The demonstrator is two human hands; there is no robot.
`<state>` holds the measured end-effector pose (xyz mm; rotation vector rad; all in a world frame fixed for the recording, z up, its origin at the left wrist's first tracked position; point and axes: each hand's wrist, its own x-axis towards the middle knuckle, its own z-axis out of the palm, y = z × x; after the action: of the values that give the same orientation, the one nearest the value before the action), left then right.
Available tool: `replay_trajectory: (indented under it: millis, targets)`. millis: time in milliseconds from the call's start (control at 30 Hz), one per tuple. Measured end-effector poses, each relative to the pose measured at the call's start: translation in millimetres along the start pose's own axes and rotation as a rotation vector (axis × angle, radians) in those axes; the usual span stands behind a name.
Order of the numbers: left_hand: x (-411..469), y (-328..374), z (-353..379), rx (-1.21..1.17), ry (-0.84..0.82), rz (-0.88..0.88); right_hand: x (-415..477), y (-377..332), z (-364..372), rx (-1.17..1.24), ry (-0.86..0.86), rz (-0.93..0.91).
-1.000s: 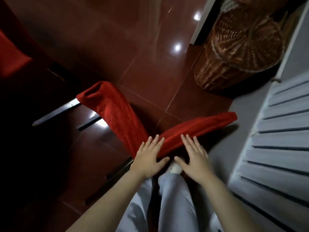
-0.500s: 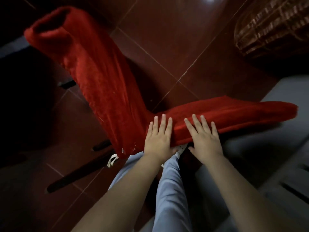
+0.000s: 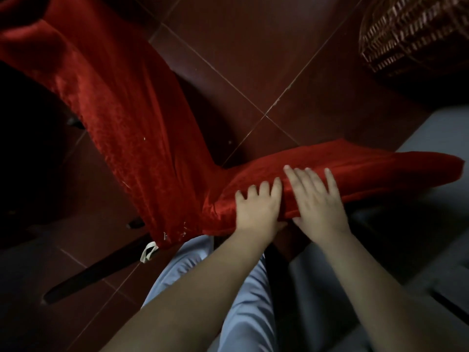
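Observation:
A chair in a red velvet cover fills the middle of the head view. Its backrest (image 3: 121, 105) slants up to the left and its padded seat (image 3: 368, 171) stretches to the right. My left hand (image 3: 258, 209) rests on the near edge of the seat, fingers straight, thumb hidden under the edge. Beside it my right hand (image 3: 317, 199) lies flat on the seat, fingers spread and slightly blurred. The two hands almost touch.
A dark chair leg (image 3: 101, 270) runs along the red tiled floor (image 3: 253, 59) at lower left, with a white tie (image 3: 148, 251) hanging at the cover's hem. A wicker basket (image 3: 411, 31) stands top right. Grey surface (image 3: 441, 128) at right. My grey trousers (image 3: 243, 301) below.
The view has closed in on the chair. Both hands have slid a little to the right along the seat, and the right hand has spread wider.

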<state>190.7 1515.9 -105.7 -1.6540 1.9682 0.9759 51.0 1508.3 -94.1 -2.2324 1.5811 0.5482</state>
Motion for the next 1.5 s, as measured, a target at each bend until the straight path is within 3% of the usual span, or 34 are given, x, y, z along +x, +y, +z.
replay_trajectory:
  millis: [233, 633, 1100, 1267, 1400, 1500]
  targets:
    - [18, 5, -13, -0.013, -0.067, 0.005, 3, 82, -11, -0.045, -0.086, 0.194]
    - [-23, -17, -47, -0.005, -0.065, 0.0, 5, 76, -59, 0.036, -0.205, 0.099]
    - [-14, 33, -109, -0.036, 0.078, 0.136, -8, 50, -126, -0.008, -0.094, -0.037]
    - [-27, 16, -126, -0.051, 0.23, 0.172, -23, 75, -150, -0.059, 0.243, -0.15]
    - [-39, 5, -140, -0.054, 0.246, 0.157, -39, 122, -181, -0.1, 0.232, 0.003]
    - [-52, -5, -150, -0.056, 0.232, 0.149, -40, 118, -194, -0.132, 0.161, -0.048]
